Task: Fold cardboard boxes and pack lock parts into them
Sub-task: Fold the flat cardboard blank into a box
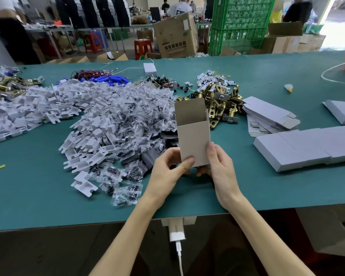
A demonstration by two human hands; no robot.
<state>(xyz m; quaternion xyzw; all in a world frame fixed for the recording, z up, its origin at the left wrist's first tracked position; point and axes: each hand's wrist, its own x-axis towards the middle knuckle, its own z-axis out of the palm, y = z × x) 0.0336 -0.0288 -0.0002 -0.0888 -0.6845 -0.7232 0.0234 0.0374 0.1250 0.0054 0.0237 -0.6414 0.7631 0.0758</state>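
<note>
Both hands hold a small cardboard box (pixel 193 136) upright above the green table (pixel 38 196) — top flap open. The left hand (pixel 167 166) and right hand (pixel 220 164) each pinch its lower end, thumbs on the front — brass lock parts (pixel 217 102) lie heaped just behind.

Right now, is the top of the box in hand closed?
No: the cardboard box, gripped at its lower end by the left hand and right hand, has its top flap standing up and its mouth open.
</note>
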